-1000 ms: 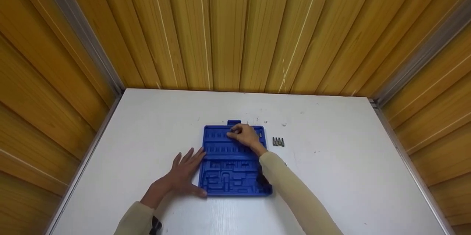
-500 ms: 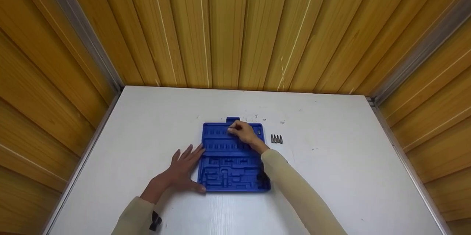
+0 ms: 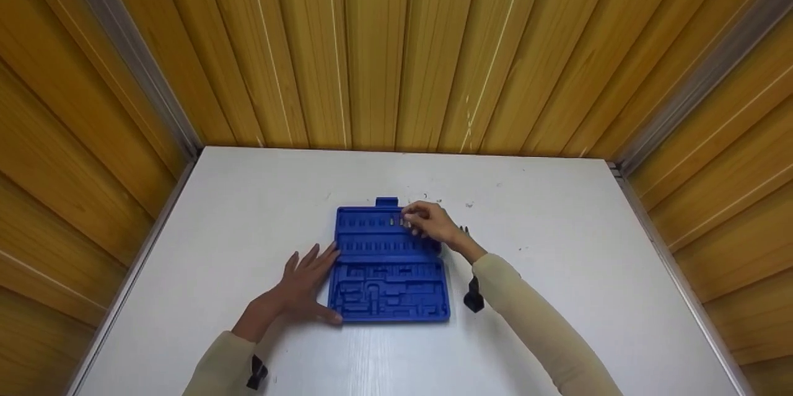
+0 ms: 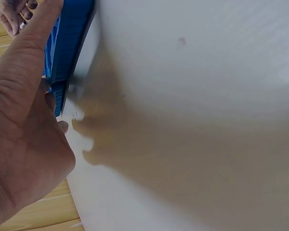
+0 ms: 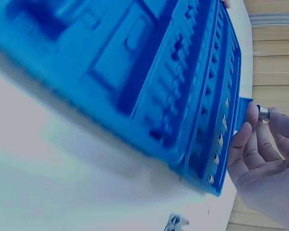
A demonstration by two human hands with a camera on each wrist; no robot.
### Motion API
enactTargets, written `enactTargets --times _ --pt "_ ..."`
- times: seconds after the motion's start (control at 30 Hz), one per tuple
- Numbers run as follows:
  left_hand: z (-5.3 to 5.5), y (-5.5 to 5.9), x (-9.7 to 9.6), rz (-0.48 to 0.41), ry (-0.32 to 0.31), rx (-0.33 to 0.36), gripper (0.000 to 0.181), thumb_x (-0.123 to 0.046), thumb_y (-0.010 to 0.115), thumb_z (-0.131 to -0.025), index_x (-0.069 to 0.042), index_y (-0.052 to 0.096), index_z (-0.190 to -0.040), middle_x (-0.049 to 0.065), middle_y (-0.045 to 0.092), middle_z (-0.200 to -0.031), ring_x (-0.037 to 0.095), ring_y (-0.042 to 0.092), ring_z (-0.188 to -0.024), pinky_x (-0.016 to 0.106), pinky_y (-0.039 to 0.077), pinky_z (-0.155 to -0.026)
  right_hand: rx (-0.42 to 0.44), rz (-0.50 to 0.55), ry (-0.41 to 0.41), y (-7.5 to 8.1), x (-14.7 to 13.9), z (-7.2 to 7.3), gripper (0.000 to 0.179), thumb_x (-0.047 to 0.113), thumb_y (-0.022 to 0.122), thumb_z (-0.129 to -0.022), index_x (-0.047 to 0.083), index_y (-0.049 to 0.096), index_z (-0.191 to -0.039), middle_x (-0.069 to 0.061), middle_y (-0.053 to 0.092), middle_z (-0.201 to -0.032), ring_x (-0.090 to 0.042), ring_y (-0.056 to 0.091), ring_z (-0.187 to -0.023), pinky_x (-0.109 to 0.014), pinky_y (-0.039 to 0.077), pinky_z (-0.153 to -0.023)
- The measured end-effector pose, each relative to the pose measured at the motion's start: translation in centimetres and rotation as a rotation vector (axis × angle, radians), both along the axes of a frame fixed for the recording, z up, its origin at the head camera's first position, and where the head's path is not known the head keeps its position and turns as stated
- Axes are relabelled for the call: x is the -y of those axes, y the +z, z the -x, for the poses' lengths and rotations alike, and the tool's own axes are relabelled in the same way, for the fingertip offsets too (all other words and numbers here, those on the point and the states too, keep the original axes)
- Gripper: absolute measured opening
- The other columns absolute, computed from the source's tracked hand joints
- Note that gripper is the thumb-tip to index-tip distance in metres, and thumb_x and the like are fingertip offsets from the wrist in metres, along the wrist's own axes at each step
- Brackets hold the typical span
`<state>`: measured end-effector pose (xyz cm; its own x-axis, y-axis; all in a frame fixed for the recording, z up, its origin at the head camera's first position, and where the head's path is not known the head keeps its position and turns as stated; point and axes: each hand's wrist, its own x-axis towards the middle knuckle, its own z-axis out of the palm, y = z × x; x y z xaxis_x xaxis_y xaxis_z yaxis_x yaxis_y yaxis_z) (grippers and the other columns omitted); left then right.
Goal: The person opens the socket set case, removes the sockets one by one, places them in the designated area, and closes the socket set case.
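A blue moulded tool case (image 3: 387, 259) lies unfolded on the white table. My left hand (image 3: 300, 287) rests along its left side, fingers spread and straight, the thumb at the near left corner. My right hand (image 3: 433, 222) is over the upper right part of the case. In the right wrist view, its thumb and finger pinch a small metal bit (image 5: 264, 114), just above the far rim. Several metal bits (image 5: 220, 139) sit in slots of the outermost row. The right hand hides part of that row in the head view.
Loose bits (image 3: 464, 230) stand on the table right of the case, partly hidden by my right wrist; they also show in the right wrist view (image 5: 174, 222). A yellow ribbed wall (image 3: 372, 55) rises behind the white table (image 3: 557, 210). Most other case recesses hold nothing.
My right hand has shifted right along the top row, uncovering bits in their slots there. My left hand stays at the case's left side.
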<state>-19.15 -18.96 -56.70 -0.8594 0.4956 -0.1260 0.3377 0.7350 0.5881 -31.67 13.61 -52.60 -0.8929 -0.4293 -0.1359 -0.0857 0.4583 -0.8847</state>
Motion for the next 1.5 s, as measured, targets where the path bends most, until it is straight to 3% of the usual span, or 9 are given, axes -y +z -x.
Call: enactTargets --times 0.27,0.5,0.7,0.87,1.03,1.23,1.5 --pt "0.0 0.0 0.1 0.013 0.016 0.026 0.135 -0.062 0.091 -0.064 -0.008 0.018 -0.164 0.011 0.012 -0.173 0.047 0.004 -0.159 0.072 -0.004 -0.121 -0.008 -0.007 -0.032 0.1 -2.5 -0.2 0.032 0.013 0.057 -0.105 -0.006 0.061 -0.131 -0.026 0.073 -0.096 -0.011 0.062 -0.07 -0.024 0.05 -0.061" --pt "0.2 -0.3 0.1 0.015 0.009 0.013 0.136 -0.063 0.09 -0.063 -0.009 0.017 -0.164 0.01 0.013 -0.173 0.046 0.004 -0.159 0.073 -0.003 -0.121 0.03 -0.025 -0.014 0.5 -4.9 -0.6 0.041 0.015 0.065 -0.101 -0.005 0.057 -0.136 -0.027 0.07 -0.108 -0.027 0.069 -0.084 -0.03 0.053 -0.066" --pt "0.0 -0.4 0.1 -0.007 0.007 0.01 0.134 -0.06 0.091 -0.064 -0.008 0.018 -0.164 0.011 0.014 -0.173 0.048 0.005 -0.158 0.074 -0.003 -0.12 0.061 -0.027 -0.004 0.4 -6.8 -0.7 0.048 0.01 0.069 -0.097 -0.005 0.054 -0.141 -0.02 0.067 -0.108 -0.02 0.069 -0.083 -0.028 0.053 -0.068" --pt "-0.2 -0.2 0.1 -0.008 0.011 0.011 0.134 -0.059 0.091 -0.065 -0.008 0.018 -0.164 0.012 0.014 -0.173 0.048 0.004 -0.158 0.074 -0.003 -0.121 0.06 -0.023 -0.022 0.3 -8.3 -0.6 0.049 0.006 0.067 -0.097 -0.007 0.052 -0.142 -0.025 0.066 -0.11 -0.01 0.068 -0.08 -0.023 0.05 -0.064" --pt "-0.1 -0.2 0.1 -0.001 0.013 0.008 0.134 -0.06 0.091 -0.064 -0.008 0.018 -0.164 0.012 0.014 -0.173 0.047 0.005 -0.158 0.073 -0.003 -0.121 0.044 -0.058 -0.047 1.5 -9.5 -1.1 0.047 0.002 0.066 -0.097 -0.009 0.053 -0.141 -0.033 0.064 -0.115 -0.019 0.066 -0.083 -0.025 0.05 -0.065" --pt "0.1 -0.4 0.2 0.033 0.019 0.011 0.135 -0.064 0.09 -0.063 -0.01 0.019 -0.164 0.008 0.013 -0.174 0.046 0.006 -0.159 0.073 -0.003 -0.12 0.007 -0.09 -0.071 0.0 -11.7 -0.4 0.047 0.01 0.067 -0.098 -0.006 0.055 -0.141 -0.024 0.068 -0.112 -0.019 0.07 -0.084 -0.023 0.05 -0.065" --pt "0.2 -0.5 0.1 0.032 0.002 0.001 0.135 -0.066 0.088 -0.065 -0.009 0.016 -0.164 0.01 0.011 -0.174 0.047 0.004 -0.158 0.073 -0.004 -0.12 -0.082 -0.126 -0.107 -0.9 -13.5 -0.6 0.045 0.008 0.069 -0.097 -0.008 0.057 -0.137 -0.028 0.065 -0.111 -0.027 0.068 -0.083 -0.021 0.05 -0.063"
